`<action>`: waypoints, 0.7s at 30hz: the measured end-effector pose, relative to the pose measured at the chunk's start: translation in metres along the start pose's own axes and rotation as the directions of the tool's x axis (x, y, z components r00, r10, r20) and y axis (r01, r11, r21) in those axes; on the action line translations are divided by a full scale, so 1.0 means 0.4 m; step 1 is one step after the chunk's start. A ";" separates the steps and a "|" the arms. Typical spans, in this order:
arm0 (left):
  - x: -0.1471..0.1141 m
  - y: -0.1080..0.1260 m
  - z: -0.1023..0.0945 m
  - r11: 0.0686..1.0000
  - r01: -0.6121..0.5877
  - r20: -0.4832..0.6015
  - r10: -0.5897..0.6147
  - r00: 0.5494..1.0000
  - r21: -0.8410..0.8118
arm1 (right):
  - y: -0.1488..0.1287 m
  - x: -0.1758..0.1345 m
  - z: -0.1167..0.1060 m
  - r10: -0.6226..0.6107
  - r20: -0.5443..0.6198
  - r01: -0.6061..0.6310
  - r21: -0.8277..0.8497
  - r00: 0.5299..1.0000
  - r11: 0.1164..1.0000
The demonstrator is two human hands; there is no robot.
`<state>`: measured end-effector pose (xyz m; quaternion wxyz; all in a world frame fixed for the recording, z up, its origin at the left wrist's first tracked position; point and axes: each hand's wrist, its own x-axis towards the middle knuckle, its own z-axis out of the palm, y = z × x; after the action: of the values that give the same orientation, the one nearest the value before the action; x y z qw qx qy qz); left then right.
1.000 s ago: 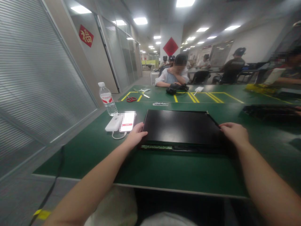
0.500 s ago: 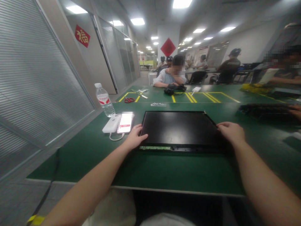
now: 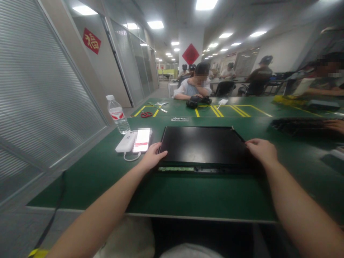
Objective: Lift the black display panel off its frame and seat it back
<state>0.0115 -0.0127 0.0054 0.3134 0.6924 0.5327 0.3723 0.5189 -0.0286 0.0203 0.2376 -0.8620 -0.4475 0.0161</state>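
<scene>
A black LCD screen panel (image 3: pixel 201 145) lies face up in front of me on the green table (image 3: pixel 204 197). Along its near side runs a narrow strip with a green circuit board (image 3: pixel 176 169). My left hand (image 3: pixel 153 156) grips the panel's left edge, thumb over the top and fingers at the side. At the right edge my right hand (image 3: pixel 263 150) pinches the panel between thumb and fingers. The undersides of both grips are hidden.
Left of the panel are a phone (image 3: pixel 142 139), a white power bank (image 3: pixel 125 142) and a water bottle (image 3: pixel 118 114). Red-handled scissors (image 3: pixel 146 114) and small parts (image 3: pixel 180 119) lie beyond. A person (image 3: pixel 192 86) sits opposite; another person's hand (image 3: pixel 335 125) touches a dark object at right.
The view has shifted slightly. Both hands keep their hold on the panel's edges, and a little more of a gap shows between its near edge and the circuit-board strip.
</scene>
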 end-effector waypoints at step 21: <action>0.011 -0.009 0.004 0.974 0.093 -0.009 -0.093 0.996 0.204 | -0.012 -0.014 -0.032 0.034 0.048 -0.035 0.016 0.998 0.999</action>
<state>0.0117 -0.0075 0.0024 0.2579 0.6953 0.6000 0.3003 0.5149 -0.0357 0.0324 0.2338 -0.8669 -0.4379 0.0448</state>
